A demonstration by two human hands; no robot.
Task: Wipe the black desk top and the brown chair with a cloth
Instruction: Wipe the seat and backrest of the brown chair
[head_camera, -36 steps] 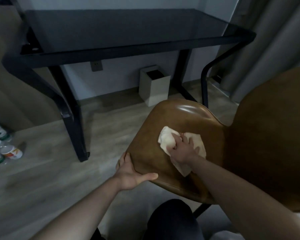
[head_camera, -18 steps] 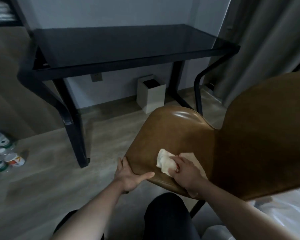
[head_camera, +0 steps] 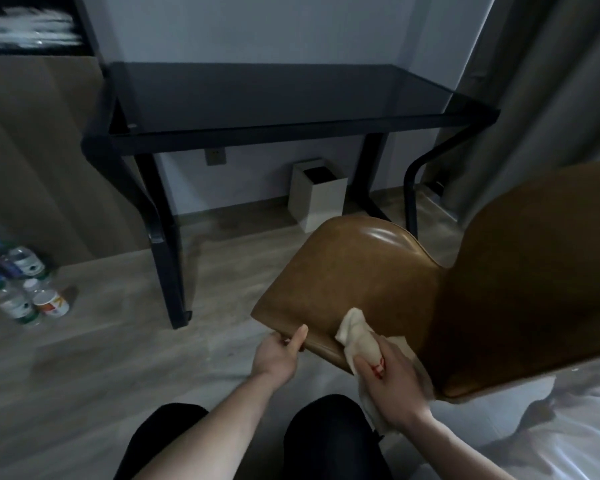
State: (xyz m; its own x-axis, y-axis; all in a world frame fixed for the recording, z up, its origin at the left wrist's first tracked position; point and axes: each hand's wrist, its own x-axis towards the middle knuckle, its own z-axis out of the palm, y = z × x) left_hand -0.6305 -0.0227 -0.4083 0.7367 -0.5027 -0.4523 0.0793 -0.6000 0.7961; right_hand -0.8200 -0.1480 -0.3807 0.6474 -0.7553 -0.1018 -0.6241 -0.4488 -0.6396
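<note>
we wipe the near edge of the brown chair (head_camera: 371, 275), with the black desk top (head_camera: 274, 91) far behind.

our right hand (head_camera: 392, 379) is curled round the bunched cloth (head_camera: 357, 336), which lies on the seat's near rim, its long axis running from the hand up and left. our left hand (head_camera: 278, 353) grips the seat's near-left edge, thumb on top, just beside the cloth. the unwiped seat stretches far and right, toward the backrest; we judge the right hand nearer for it.

The wooden floor (head_camera: 94, 344) carries the black desk (head_camera: 278, 95) and a white bin (head_camera: 317, 197) beneath it. Bottles (head_camera: 13, 271) and a cup (head_camera: 51, 303) stand near the floor's left edge.
</note>
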